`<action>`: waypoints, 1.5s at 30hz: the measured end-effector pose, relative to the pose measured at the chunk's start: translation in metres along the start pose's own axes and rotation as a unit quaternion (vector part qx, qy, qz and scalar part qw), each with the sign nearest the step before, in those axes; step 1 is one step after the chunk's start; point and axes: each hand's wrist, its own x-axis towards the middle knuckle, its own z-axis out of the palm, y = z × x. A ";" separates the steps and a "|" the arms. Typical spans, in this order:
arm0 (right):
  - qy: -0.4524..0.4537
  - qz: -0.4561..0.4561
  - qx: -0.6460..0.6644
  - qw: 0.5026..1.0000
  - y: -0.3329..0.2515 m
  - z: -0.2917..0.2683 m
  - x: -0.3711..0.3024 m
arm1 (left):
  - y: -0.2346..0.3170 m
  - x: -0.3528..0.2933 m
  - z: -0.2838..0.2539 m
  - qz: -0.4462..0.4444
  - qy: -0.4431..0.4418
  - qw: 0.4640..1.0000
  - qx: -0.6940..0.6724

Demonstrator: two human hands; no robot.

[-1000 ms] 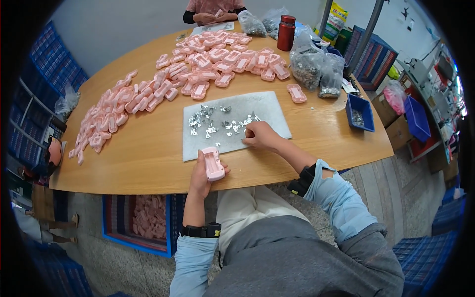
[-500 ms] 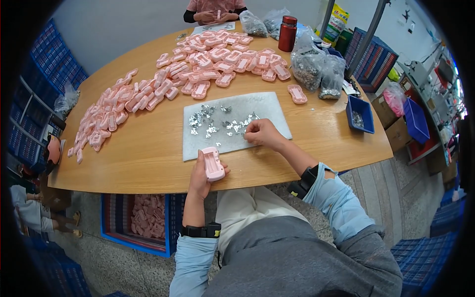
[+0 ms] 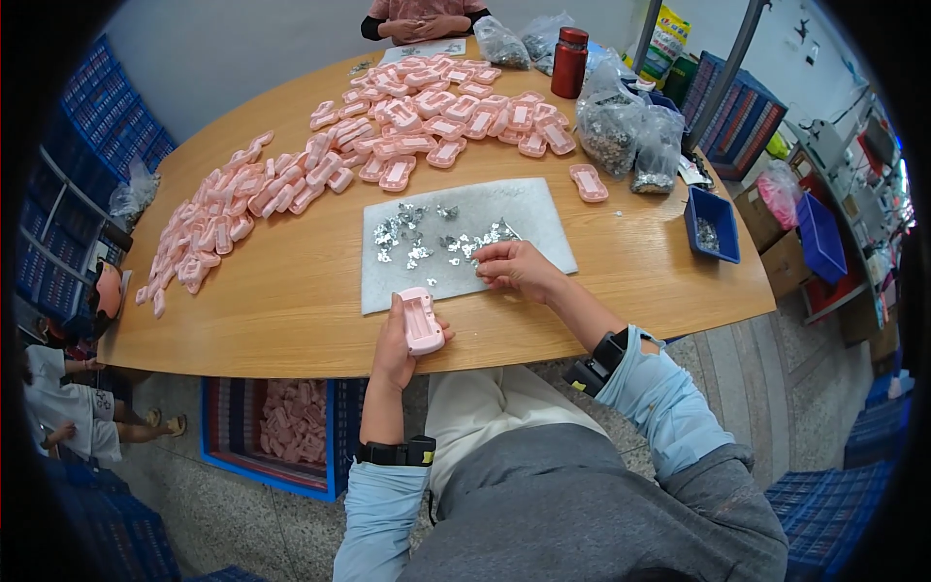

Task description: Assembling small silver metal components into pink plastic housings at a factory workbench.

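Gripping a pink plastic battery housing (image 3: 423,325), the left hand (image 3: 391,347) is at the near edge of the wooden counter (image 3: 281,315). The right hand (image 3: 522,269), fingers drawn close together, is over the white pad (image 3: 531,206) beside scattered silvery metal contacts (image 3: 469,244); whether it pinches one cannot be told. More pink housings (image 3: 427,114) lie heaped beyond the pad.
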 end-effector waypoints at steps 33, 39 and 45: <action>0.037 -0.016 -0.022 0.999 0.000 0.010 0.001 | 0.002 -0.002 0.005 0.012 0.009 1.000 0.012; -0.019 -0.037 -0.077 0.996 -0.002 0.029 -0.003 | 0.001 -0.001 0.001 0.007 -0.009 1.000 -0.006; -0.075 -0.199 -0.243 0.947 0.002 0.067 0.001 | 0.002 -0.002 0.001 -0.025 -0.008 1.000 -0.007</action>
